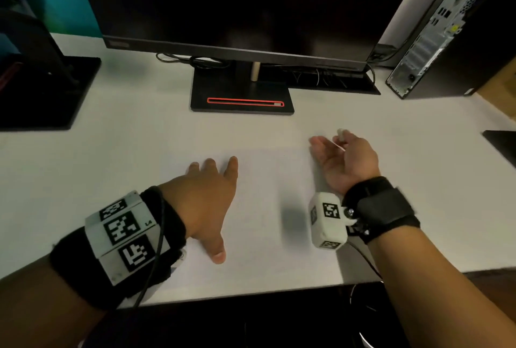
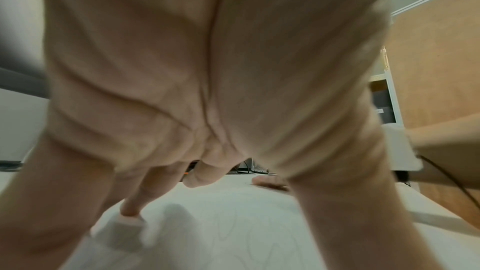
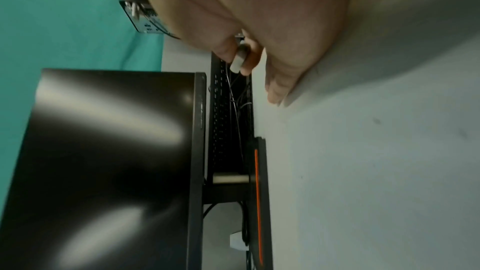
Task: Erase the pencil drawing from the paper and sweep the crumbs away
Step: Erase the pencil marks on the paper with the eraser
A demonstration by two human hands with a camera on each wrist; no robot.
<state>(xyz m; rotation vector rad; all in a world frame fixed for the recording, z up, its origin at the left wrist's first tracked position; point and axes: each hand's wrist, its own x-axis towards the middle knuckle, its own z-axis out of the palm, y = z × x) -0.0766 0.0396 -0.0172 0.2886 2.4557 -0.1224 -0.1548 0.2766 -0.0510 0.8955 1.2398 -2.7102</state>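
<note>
A white sheet of paper [image 1: 265,194] lies on the white desk [image 1: 111,152], its edges barely visible. In the left wrist view the paper [image 2: 246,233] carries faint pencil lines. My left hand [image 1: 208,194] presses flat on the sheet's left part, fingers spread and straight. To the right, my right hand [image 1: 342,158] rests on its outer edge at the paper's right side, palm facing left. Its thumb and forefinger pinch a small pale eraser [image 1: 341,133], while the other fingers reach forward. The right wrist view shows the eraser [image 3: 240,59] held off the desk. I can make out no crumbs.
A black monitor base [image 1: 242,96] with a red slot stands just beyond the paper, under a dark screen. A second stand [image 1: 42,91] sits far left and a computer tower [image 1: 446,35] far right. A dark object [image 1: 499,141] lies at the right edge. The desk's front edge [image 1: 251,294] is near my wrists.
</note>
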